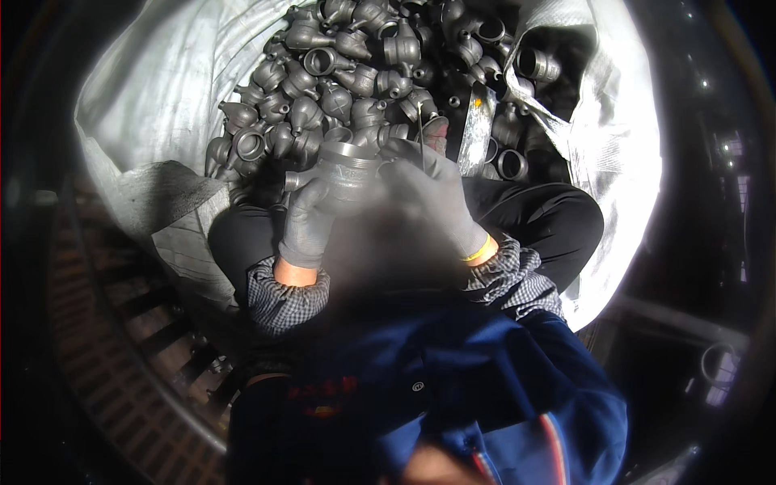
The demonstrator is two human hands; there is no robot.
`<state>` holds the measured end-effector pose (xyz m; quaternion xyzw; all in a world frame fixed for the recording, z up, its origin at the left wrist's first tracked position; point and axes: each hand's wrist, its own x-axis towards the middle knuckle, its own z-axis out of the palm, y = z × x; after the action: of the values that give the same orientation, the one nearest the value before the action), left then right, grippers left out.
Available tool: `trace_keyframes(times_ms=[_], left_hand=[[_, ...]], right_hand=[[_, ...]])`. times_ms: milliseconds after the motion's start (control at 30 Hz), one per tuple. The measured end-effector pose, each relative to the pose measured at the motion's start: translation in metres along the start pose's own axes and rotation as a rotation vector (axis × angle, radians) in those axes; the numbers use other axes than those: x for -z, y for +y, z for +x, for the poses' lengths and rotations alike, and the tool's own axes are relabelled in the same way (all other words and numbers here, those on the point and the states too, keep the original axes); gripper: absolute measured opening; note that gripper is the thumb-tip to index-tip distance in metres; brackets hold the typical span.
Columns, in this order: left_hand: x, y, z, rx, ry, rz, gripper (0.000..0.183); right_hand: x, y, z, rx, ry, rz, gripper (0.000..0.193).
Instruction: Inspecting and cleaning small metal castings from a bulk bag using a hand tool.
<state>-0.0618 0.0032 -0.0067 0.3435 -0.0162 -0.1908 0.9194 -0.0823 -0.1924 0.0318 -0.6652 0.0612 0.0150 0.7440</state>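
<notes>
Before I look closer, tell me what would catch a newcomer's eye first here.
First, the heap of grey fittings at top centre, inside a big white sack. Then, just below, the gloved left hand holding one threaded fitting, with the gloved right hand close at its right.

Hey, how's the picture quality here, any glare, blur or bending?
Head view: harsh light nearly washes out the bag; head view: a hazy smear softens the right grip and the fitting; head view: the edges fall dark, and the grate looks curved near the fisheye rim.
</notes>
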Motion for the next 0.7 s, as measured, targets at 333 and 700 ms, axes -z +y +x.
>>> trace_keyframes(times_ms=[333, 700], left_hand=[[0.004, 0.002, 0.003, 0.046, -0.026, -0.074, 0.046], [-0.025, 0.007, 0.009, -0.153, 0.195, 0.510, 0.067]], right_hand=[[0.012, 0.037, -0.013, -0.071, -0.114, 0.008, 0.030], [0.017, 0.043, -0.020, -0.177, 0.045, 0.100, 0.019]])
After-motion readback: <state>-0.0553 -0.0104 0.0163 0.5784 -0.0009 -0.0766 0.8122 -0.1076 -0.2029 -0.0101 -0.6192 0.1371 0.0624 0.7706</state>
